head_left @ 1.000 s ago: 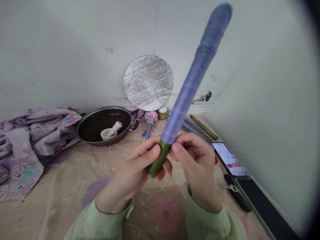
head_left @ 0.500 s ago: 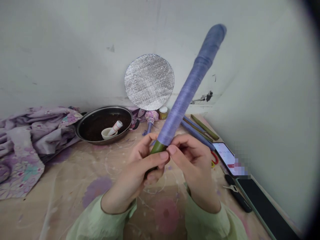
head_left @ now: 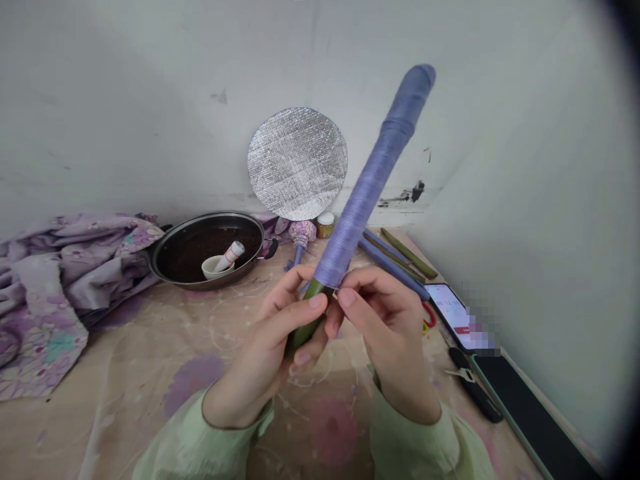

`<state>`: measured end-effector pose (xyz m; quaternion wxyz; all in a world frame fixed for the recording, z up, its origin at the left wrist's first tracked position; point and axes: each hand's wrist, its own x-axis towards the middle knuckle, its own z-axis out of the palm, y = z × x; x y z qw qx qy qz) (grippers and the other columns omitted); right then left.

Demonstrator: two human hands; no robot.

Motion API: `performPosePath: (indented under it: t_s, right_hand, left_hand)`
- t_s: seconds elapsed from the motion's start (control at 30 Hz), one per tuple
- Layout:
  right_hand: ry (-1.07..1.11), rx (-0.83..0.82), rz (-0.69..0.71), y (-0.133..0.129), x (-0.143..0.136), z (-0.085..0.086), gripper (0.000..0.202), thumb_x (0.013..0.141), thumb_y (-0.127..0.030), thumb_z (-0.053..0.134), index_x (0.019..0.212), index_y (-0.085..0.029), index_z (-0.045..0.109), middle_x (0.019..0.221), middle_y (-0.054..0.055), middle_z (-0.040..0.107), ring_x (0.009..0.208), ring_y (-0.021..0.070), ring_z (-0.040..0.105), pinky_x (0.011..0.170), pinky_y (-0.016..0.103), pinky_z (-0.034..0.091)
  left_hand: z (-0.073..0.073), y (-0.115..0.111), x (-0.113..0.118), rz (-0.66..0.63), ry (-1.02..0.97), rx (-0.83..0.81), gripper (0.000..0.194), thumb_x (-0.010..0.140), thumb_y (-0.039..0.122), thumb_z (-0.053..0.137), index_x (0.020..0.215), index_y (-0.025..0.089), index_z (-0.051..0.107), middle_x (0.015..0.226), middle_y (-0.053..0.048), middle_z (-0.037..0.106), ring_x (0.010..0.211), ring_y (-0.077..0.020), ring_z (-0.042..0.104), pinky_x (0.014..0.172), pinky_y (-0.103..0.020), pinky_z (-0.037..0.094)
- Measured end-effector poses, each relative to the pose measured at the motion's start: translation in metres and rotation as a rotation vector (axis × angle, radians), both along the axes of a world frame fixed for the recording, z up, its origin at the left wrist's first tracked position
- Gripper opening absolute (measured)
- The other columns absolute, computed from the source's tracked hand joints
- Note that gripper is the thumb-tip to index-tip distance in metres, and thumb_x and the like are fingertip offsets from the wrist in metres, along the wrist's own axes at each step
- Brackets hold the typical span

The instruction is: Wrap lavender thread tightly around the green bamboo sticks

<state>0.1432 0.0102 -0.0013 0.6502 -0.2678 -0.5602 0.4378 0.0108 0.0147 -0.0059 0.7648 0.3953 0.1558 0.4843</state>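
My left hand [head_left: 273,340] is wrapped round the bare green lower end of a bamboo stick [head_left: 313,313], which tilts up and to the right. Purple thread [head_left: 363,200] is wound tightly over the rest of it, with a thicker ridge near the top. At the lower edge of the winding, my right hand [head_left: 383,327] has its thumb and forefinger pinched together on what looks like the thread's end. The other right fingers are curled beneath, partly hidden.
A dark pan [head_left: 165,263] holds a small white bowl [head_left: 207,268] with a white roll. Behind stands a round silver foil disc [head_left: 297,163]. At right lie more sticks [head_left: 410,253], a lit phone [head_left: 450,313], a key [head_left: 463,375] and a black slab [head_left: 530,407]. Floral cloth [head_left: 45,293] is bunched left.
The wrapped stick's top has dropped a little and shifted left. My left thumb has moved slightly, baring more green. My right hand stays pinched at the winding's edge.
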Motion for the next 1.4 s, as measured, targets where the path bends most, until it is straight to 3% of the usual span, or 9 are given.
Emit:
performPosePath:
  t_s: [0.27,0.47,0.9,1.07,1.23,1.4]
  right_hand:
    - [0.052,0.006,-0.047,0.003,0.000,-0.005,0.016,0.087,-0.007,0.066,0.077,-0.019,0.069,0.062,-0.005,0.069,0.053,0.0067,0.068,0.054,0.015,0.053]
    - [0.075,-0.017,0.000,0.002,-0.001,-0.002,0.017,0.087,-0.007,0.065,0.074,-0.019,0.067,0.055,-0.006,0.065,0.044,0.0061,0.061,0.046,0.015,0.050]
    - [0.094,-0.020,0.039,0.002,0.001,-0.005,0.017,0.087,-0.006,0.066,0.078,-0.019,0.069,0.057,-0.006,0.063,0.046,0.0054,0.057,0.046,0.016,0.046]
    - [0.097,-0.033,0.050,0.001,0.000,-0.002,0.018,0.086,-0.005,0.065,0.077,-0.020,0.068,0.054,-0.007,0.062,0.041,0.0055,0.056,0.044,0.018,0.046]
    - [0.027,-0.041,0.033,0.000,-0.001,0.002,0.017,0.090,-0.016,0.068,0.074,-0.023,0.066,0.051,-0.007,0.062,0.040,0.0103,0.058,0.041,0.022,0.048]
    - [0.004,-0.053,0.042,-0.001,0.000,0.002,0.019,0.091,-0.027,0.072,0.072,-0.025,0.066,0.049,-0.006,0.062,0.041,0.0113,0.056,0.041,0.024,0.047]
  left_hand:
    - [-0.002,0.000,0.003,0.122,0.043,0.061,0.019,0.088,0.029,0.073,0.094,0.020,0.057,0.067,0.004,0.066,0.036,0.0001,0.039,0.036,-0.009,0.026]
    - [-0.002,0.000,0.000,0.040,0.013,0.052,0.020,0.088,0.032,0.072,0.096,0.018,0.060,0.065,0.002,0.069,0.034,0.0002,0.036,0.033,-0.009,0.027]
    - [-0.004,0.000,-0.001,0.020,-0.027,0.071,0.017,0.094,0.033,0.062,0.094,0.016,0.063,0.073,-0.003,0.073,0.033,-0.0012,0.039,0.032,-0.010,0.025]
    - [-0.006,-0.003,-0.002,-0.025,-0.064,0.080,0.019,0.099,0.033,0.053,0.095,0.017,0.063,0.064,0.001,0.069,0.030,-0.0009,0.038,0.031,-0.008,0.024]
    - [-0.002,-0.008,-0.004,-0.011,-0.042,0.042,0.022,0.100,0.034,0.052,0.115,0.026,0.066,0.060,0.005,0.066,0.027,0.0016,0.029,0.031,-0.005,0.023]
    - [-0.002,-0.008,-0.004,-0.036,-0.072,0.032,0.041,0.099,0.038,0.054,0.139,0.030,0.056,0.056,0.006,0.061,0.025,-0.0007,0.031,0.028,-0.007,0.024]
